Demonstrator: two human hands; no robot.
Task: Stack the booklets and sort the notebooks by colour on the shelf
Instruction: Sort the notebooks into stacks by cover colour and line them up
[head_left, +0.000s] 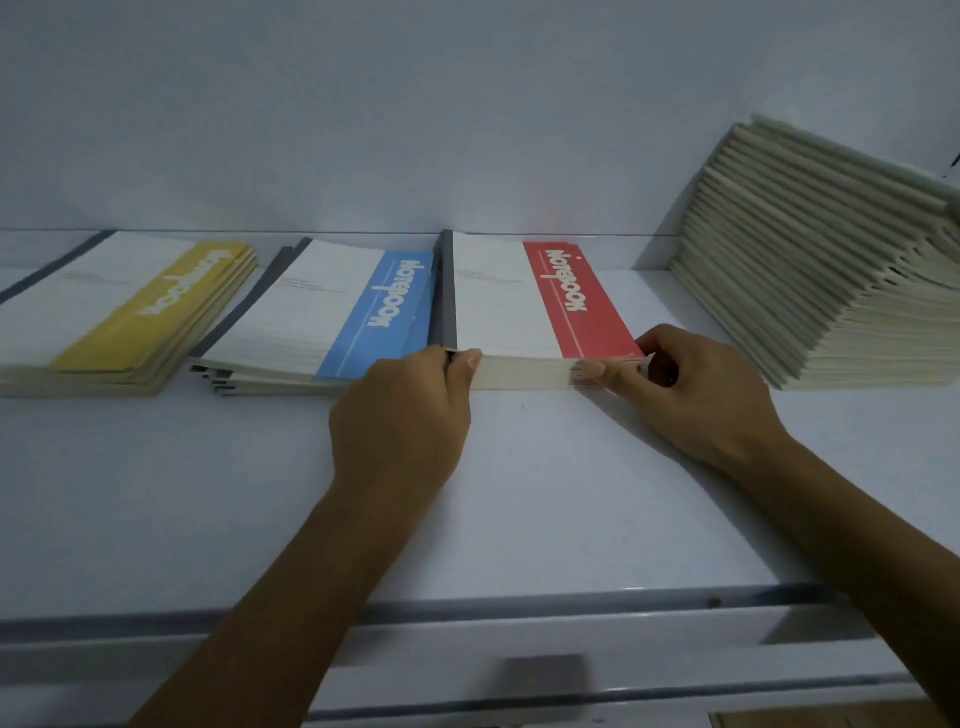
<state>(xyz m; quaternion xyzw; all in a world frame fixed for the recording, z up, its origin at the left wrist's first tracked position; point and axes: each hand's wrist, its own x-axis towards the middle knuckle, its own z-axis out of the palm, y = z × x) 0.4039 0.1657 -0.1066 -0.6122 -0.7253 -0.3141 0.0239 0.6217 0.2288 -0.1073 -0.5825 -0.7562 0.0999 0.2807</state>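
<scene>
Arms outstretched; left hand (400, 415) and right hand (691, 397) each grip a near corner of red-banded white notebook stack (514, 306), mid white shelf (545, 499). Blue-banded stack (332, 312), yellow-banded stack (119, 301) at 9 o'clock: three total. One cream booklet pile (821, 270) at 2 o'clock.

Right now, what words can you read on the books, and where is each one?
"Notebook": yellow notebook, on its yellow band.
"Notebook": blue notebook, on its blue band.
"Notebook": red notebook, on its red band.
Small grey print on their white parts: too small to read.
Booklet stack: no text shows.
</scene>
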